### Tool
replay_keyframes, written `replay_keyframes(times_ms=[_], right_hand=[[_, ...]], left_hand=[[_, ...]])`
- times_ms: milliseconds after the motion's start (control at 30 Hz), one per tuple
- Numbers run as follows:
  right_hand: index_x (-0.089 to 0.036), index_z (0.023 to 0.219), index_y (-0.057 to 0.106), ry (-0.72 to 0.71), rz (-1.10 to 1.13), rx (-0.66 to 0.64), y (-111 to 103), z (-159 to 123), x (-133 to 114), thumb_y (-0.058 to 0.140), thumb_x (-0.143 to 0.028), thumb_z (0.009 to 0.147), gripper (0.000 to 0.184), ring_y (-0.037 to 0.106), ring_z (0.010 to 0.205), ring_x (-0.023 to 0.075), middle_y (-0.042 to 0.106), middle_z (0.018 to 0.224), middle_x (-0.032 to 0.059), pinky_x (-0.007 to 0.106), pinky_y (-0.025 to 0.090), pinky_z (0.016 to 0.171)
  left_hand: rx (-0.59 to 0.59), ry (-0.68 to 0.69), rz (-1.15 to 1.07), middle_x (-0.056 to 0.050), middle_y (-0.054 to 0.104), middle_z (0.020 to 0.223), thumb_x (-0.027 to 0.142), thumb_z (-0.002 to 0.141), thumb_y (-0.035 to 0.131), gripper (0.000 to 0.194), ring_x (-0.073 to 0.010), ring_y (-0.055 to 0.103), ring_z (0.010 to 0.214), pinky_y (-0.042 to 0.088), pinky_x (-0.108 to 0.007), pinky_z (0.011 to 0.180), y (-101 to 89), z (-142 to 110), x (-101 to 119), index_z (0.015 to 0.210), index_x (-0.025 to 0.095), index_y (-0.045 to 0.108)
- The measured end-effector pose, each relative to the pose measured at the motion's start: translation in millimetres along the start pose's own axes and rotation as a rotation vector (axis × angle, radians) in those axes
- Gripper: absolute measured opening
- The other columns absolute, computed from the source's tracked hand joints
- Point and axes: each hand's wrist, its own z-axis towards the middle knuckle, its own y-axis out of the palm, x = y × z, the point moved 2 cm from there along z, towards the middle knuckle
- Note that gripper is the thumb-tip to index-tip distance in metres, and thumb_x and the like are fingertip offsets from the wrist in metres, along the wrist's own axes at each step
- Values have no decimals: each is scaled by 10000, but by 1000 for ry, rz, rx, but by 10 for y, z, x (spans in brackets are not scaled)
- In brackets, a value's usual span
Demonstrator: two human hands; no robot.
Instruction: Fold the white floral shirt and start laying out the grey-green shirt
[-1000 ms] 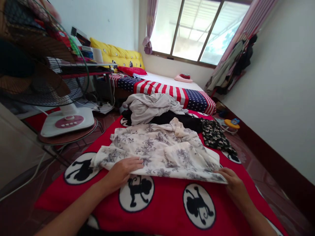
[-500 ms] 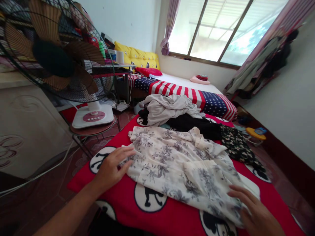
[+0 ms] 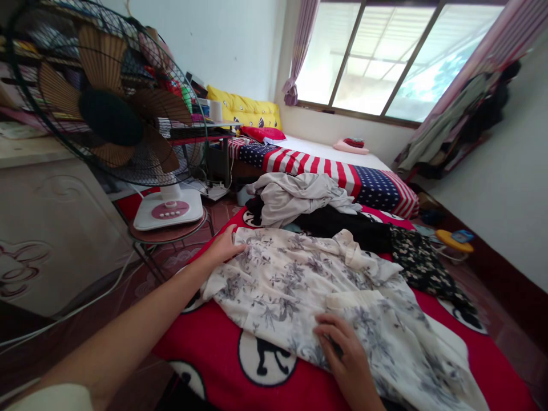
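A cream garment with a grey flower print (image 3: 308, 279) lies spread on a red blanket with black monkey medallions (image 3: 214, 348). My left hand (image 3: 225, 246) reaches out to the garment's far left corner, and its fingers close on the edge of the cloth there. My right hand (image 3: 345, 354) rests on the near middle of the garment, fingers bent and pressing into the fabric.
Behind the garment lie a grey garment (image 3: 299, 197), a black one (image 3: 342, 222) and a dark flowered one (image 3: 423, 268). A standing fan (image 3: 115, 103) on a round stool is at the left. A striped and starred mattress (image 3: 334, 168) lies under the window.
My left hand moved from the near left hem up to the garment's far left corner. My right hand slid from the right hem to the garment's middle. The view turned left.
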Motion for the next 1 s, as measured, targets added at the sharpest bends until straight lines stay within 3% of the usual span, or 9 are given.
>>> replay_keyframes(times_ms=[67, 133, 267, 367, 467, 533, 700, 867, 1000], right_hand=[[-262, 895, 659, 6, 12, 7, -3, -7, 7, 550, -228, 896, 114, 629, 1023, 225, 649, 1085, 62, 370, 524, 889], [-261, 896, 660, 8, 22, 10, -4, -3, 5, 554, -227, 895, 112, 632, 1018, 224, 653, 1079, 59, 363, 524, 885], [-257, 902, 658, 11, 46, 14, -12, 10, -9, 552, -219, 898, 112, 632, 1011, 216, 655, 1073, 60, 353, 522, 882], [-253, 897, 658, 14, 54, 14, -20, 14, -23, 550, -212, 898, 115, 633, 1002, 212, 658, 1065, 60, 346, 521, 876], [-251, 892, 660, 13, 57, 25, -20, 19, -32, 552, -211, 895, 116, 637, 989, 211, 663, 1055, 60, 338, 525, 864], [-250, 890, 661, 16, 58, 32, -15, 22, -34, 552, -216, 895, 115, 638, 984, 212, 666, 1052, 60, 337, 526, 859], [-251, 887, 660, 20, 50, 30, -8, 18, -30, 551, -230, 897, 112, 634, 990, 217, 665, 1056, 61, 346, 523, 865], [-252, 892, 666, 19, 53, 33, -6, 10, -19, 551, -233, 898, 117, 637, 986, 217, 667, 1056, 62, 347, 528, 861], [-244, 890, 671, 18, 64, 38, -6, 5, -24, 545, -243, 900, 127, 640, 988, 221, 670, 1053, 72, 350, 533, 862]], left_hand=[[28, 73, -15, -79, 715, 983, 209, 470, 829, 614, -267, 659, 938, 516, -325, 823, 57, 106, 53, 1063, 162, 673], [74, 131, -36, -62, 710, 933, 174, 535, 786, 418, -247, 659, 925, 516, -317, 840, 72, 227, 107, 943, 166, 697], [310, 193, -52, -99, 593, 1212, 191, 784, 565, 394, -210, 562, 1139, 486, -322, 918, -68, 441, 151, 1177, 192, 590], [395, 186, 27, -122, 540, 1267, 181, 794, 530, 457, -217, 528, 1165, 463, -341, 935, -229, 445, 71, 1251, 191, 533], [232, 170, 105, -79, 661, 929, 186, 683, 641, 229, -245, 607, 939, 458, -343, 859, -326, 282, -53, 905, 190, 694], [97, 151, 134, -46, 634, 685, 220, 605, 717, 57, -248, 608, 817, 444, -313, 770, -339, 120, -113, 645, 201, 680], [-162, 46, 77, -15, 510, 458, 491, 638, 706, 388, -213, 570, 629, 387, -270, 586, -206, -207, -126, 439, 197, 550], [-427, -127, -149, -80, 661, 609, 719, 750, 482, 595, -253, 640, 638, 485, -326, 566, -24, -385, -68, 663, 156, 653], [-537, -333, -657, -113, 729, 905, 493, 669, 750, 482, -259, 691, 806, 552, -362, 731, 7, -461, -41, 996, 152, 653]])
